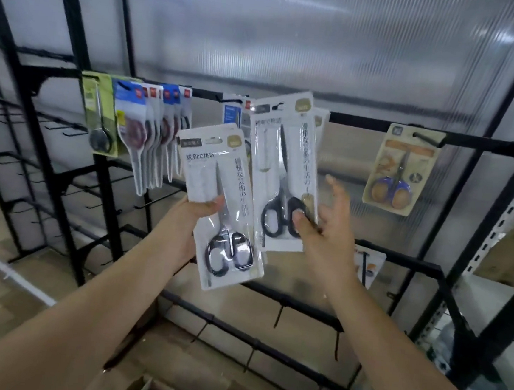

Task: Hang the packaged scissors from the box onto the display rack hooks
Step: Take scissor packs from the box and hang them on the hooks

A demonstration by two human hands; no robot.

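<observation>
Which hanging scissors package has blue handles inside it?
The beige package hanging alone at the far right of the bar, right of both hands. The white packs hold black-handled scissors; the left cluster shows dark or reddish handles.

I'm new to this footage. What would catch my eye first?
Two white scissor packs at centre: the left hand grips one pack low, the right hand pinches the bottom of another pack on its hook. Left hang blue-topped packs; right, a lone beige pack.

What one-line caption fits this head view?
Right hand pinches a white scissors pack at a rack hook; left hand holds another pack.
</observation>
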